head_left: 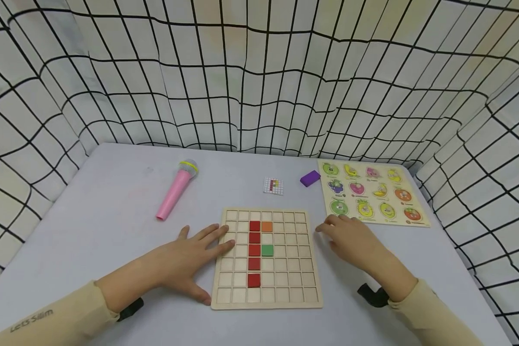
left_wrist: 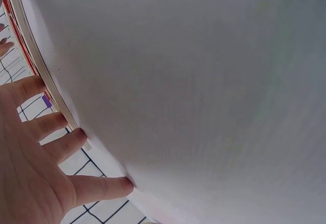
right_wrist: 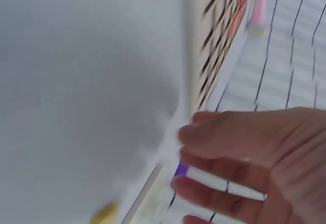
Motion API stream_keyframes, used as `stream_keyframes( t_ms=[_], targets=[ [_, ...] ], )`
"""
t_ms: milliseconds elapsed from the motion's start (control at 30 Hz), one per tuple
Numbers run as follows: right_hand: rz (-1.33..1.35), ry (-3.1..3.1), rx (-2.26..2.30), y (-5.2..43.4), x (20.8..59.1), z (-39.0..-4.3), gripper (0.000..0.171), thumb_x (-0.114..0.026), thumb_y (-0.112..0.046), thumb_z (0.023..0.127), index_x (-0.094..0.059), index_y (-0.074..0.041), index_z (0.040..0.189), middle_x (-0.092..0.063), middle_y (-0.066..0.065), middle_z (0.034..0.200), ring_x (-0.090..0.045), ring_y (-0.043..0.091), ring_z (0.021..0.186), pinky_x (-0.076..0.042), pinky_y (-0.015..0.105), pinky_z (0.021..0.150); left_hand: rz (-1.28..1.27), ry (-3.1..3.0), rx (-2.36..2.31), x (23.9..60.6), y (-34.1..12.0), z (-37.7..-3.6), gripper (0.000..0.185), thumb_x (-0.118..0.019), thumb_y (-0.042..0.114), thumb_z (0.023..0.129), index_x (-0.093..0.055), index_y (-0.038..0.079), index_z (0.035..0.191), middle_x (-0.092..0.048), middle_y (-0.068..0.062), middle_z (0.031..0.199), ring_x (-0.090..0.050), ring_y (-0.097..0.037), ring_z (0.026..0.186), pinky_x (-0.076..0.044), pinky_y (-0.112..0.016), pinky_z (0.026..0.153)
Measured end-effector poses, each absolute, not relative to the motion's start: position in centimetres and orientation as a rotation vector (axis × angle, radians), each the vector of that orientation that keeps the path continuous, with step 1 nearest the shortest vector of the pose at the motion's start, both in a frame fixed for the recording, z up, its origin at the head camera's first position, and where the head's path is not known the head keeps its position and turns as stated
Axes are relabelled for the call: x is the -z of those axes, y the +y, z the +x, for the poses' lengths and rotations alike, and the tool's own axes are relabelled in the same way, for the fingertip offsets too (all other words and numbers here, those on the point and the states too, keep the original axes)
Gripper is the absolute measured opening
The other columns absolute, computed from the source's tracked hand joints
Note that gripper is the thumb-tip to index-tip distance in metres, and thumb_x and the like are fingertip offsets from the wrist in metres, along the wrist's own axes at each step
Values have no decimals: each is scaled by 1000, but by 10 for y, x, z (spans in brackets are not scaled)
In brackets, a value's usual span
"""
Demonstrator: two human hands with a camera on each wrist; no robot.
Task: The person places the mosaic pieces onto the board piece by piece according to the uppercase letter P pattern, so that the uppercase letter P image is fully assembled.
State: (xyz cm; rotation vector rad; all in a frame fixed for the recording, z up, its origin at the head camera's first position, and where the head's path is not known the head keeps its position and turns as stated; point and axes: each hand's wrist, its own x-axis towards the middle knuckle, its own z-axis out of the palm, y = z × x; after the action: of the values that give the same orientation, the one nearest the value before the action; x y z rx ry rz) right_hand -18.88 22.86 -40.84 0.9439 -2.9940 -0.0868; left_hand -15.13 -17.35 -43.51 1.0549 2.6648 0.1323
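A wooden grid board [head_left: 287,278] lies flat on the table. Several red square tiles [head_left: 254,251] form one column in it, with an orange tile [head_left: 266,226] and a green tile [head_left: 267,250] beside that column. My left hand [head_left: 183,264] spreads its fingers at the board's left side; some fingertips rest on its rim, as the left wrist view [left_wrist: 35,168] also shows. To the right of the board is my right hand [head_left: 350,242], fingers loosely bent, low over the table. In the right wrist view nothing shows between its thumb [right_wrist: 219,132] and fingers.
Behind the board lie a small pattern card [head_left: 273,186] and a purple block [head_left: 310,178]. A fruit picture board [head_left: 356,190] sits at the back right, a pink toy microphone [head_left: 173,194] at the back left. Black netting [head_left: 242,72] rises around the table. A blurred yellow thing [right_wrist: 104,214] shows low in the right wrist view.
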Motion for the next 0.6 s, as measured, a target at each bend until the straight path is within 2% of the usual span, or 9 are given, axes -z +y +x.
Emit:
stream_keyframes(
  t_ms=[100,200,300,433,600],
  targets=[
    [801,-3133,104,255,409,-193,38,-81,-7,84,-73,-15,120,-70,11,118,-68,30,100,-57,45,82,1042,2659,-121,436,-173,-152,123,-77,82,66,-29,26,165,-16,-12,173,-18,-36,159,-27,-85,103],
    [704,-3253,28,274,411,-199,34,-79,-7,87,-71,-14,119,-68,11,118,-64,25,93,-57,44,81,1037,2655,-116,435,-173,-153,123,-77,82,66,-29,26,165,-16,-11,173,-18,-36,159,-27,-85,103],
    [659,-3298,-83,284,414,-204,26,-79,-6,89,-70,-15,112,-66,6,111,-58,19,86,-56,39,80,1045,2654,-123,435,-173,-153,123,-77,82,66,-29,26,165,-16,-12,173,-18,-36,159,-27,-85,103],
    [674,-3293,-200,279,415,-210,21,-79,-9,88,-70,-14,106,-63,1,101,-54,16,82,-53,34,75,1053,2657,-134,434,-173,-153,123,-78,81,66,-30,25,164,-17,-12,173,-19,-37,158,-27,-86,102],
    [785,-3212,-298,249,411,-214,24,-80,-15,86,-70,-14,108,-61,-1,98,-52,13,76,-47,28,67,1050,2661,-127,435,-172,-153,123,-77,82,66,-29,26,165,-17,-11,173,-19,-36,158,-28,-85,103]
  ],
)
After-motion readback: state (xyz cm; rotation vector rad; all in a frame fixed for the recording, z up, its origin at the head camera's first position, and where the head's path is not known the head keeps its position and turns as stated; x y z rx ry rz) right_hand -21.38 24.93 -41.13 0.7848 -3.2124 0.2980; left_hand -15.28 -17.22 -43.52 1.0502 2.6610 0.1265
